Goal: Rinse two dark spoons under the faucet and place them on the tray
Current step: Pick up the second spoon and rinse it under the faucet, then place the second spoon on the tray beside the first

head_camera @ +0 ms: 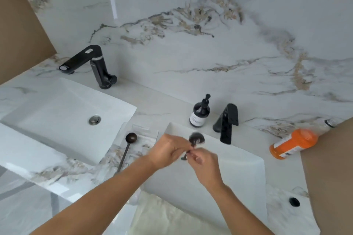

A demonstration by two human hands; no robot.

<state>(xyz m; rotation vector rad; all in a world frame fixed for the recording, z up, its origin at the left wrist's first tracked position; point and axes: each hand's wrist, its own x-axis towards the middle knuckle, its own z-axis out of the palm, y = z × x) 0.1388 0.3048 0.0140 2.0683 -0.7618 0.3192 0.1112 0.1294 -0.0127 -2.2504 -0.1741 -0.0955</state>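
At the far left of the marble bench, a black faucet stands behind a wide white basin with a metal drain plug, and that basin lies open and bare. Between the two basins, a clear tray sits on the narrow strip of bench; a dark spoon lies on it with its bowl toward the far edge and its thin handle running near, past the tray's near edge. Just right of the tray, over the left edge of the right sink, the left hand and the right hand meet. The fingers of both pinch the handle of a second dark spoon, blurred, its round bowl raised toward the far side and left of the spout. Behind the sink rim stand a dark pump bottle and the right black faucet, close together. Farther right, an orange bottle lies on its side near a brown panel, and a small black hole marks the near right bench. The sink floor beneath the hands is free.
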